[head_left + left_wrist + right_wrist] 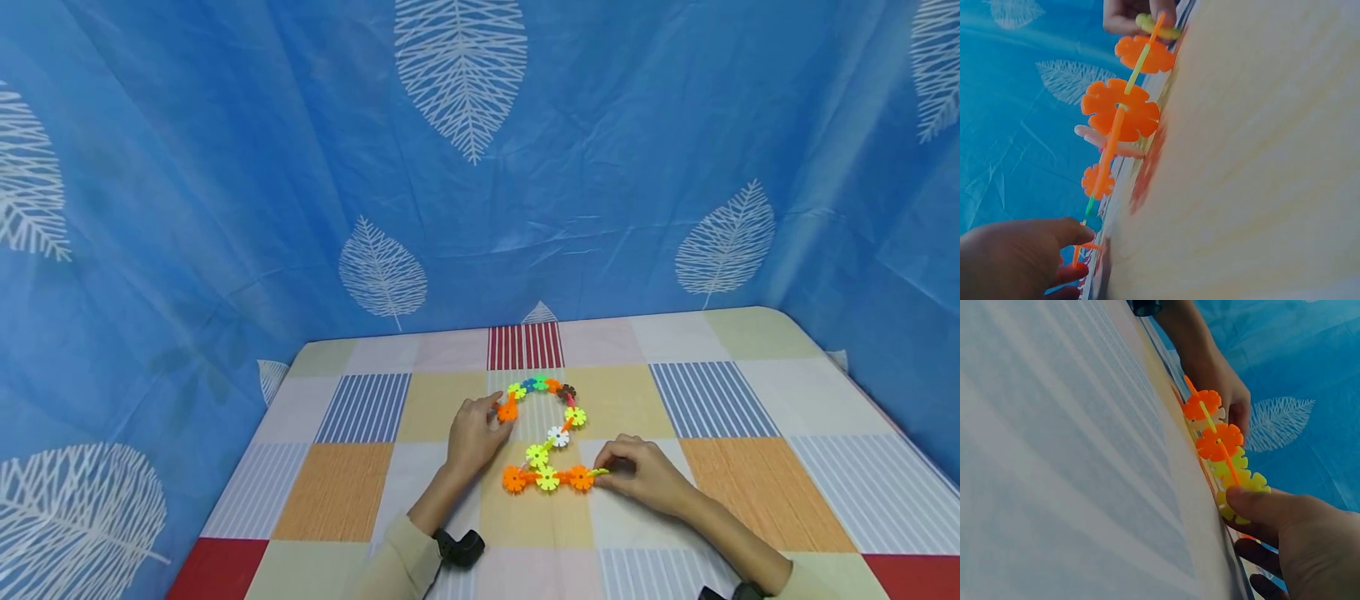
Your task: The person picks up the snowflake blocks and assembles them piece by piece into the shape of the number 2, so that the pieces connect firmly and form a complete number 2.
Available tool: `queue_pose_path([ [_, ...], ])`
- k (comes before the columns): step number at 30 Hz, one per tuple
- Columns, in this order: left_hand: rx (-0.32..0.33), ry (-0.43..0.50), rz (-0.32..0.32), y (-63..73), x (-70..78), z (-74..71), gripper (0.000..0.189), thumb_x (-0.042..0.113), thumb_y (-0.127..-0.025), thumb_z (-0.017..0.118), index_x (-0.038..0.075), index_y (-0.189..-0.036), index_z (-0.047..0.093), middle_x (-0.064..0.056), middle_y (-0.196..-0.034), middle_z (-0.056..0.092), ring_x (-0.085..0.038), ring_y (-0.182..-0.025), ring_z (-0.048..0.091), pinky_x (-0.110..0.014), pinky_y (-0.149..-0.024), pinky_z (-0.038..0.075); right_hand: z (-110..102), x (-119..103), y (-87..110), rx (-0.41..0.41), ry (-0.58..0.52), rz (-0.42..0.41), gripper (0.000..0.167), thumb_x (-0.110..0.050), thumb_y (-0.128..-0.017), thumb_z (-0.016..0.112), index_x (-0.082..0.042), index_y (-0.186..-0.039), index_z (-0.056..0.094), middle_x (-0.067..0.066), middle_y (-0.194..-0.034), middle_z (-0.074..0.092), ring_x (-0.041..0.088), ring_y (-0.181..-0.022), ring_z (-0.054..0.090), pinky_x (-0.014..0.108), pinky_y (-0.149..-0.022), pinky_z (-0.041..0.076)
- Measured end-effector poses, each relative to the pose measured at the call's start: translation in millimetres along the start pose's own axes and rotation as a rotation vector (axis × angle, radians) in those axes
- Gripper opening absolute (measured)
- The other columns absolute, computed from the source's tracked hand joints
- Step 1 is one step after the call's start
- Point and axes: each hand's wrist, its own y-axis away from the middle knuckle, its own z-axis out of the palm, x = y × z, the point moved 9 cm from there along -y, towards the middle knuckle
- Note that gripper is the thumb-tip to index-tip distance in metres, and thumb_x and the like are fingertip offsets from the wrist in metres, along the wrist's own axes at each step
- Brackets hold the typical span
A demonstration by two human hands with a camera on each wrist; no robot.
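Interlocking snowflake discs [537, 455] in several colours are joined into a chain shaped like a figure 2 on the checked cloth. At the curve's upper left end, my left hand [474, 433] holds the chain beside an orange disc [507, 412], its thumb and fingers around the end piece. My right hand [645, 475] pinches a yellow disc [1259, 484] at the right end of the straight bottom row. In the right wrist view the thumb lies over that disc. Orange discs [1121, 111] stand on edge between the hands in the left wrist view.
A patchwork cloth [333, 492] covers the table. Blue curtains with white leaf prints [461, 75] hang behind it and along both sides. A black wrist strap [461, 548] sits on the left forearm, and another [738, 592] shows at the bottom edge on the right.
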Motion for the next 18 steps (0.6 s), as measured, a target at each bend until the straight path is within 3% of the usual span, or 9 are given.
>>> queue_pose_path([
  [8, 0.084, -0.043, 0.000, 1.4, 1.5, -5.0, 0.040, 0.023, -0.073, 0.075, 0.001, -0.106, 0.068, -0.008, -0.089, 0.068, -0.019, -0.073, 0.054, -0.030, -0.064, 0.045, -14, 9, 1.5, 0.100, 0.109, 0.091, 0.025, -0.014, -0.068, 0.081, -0.027, -0.080, 0.063, -0.018, -0.076, 0.056, 0.002, -0.069, 0.053, 0.023, -0.065, 0.043],
  [18, 0.093, -0.064, -0.004, 0.5, 0.6, -4.4, 0.038, 0.025, -0.073, 0.075, 0.004, -0.104, 0.070, -0.006, -0.085, 0.068, -0.019, -0.070, 0.054, -0.029, -0.060, 0.043, -11, 14, 2.5, 0.021, 0.012, 0.172, 0.022, -0.015, -0.071, 0.080, -0.026, -0.079, 0.063, -0.014, -0.077, 0.057, 0.007, -0.071, 0.055, 0.023, -0.066, 0.045],
])
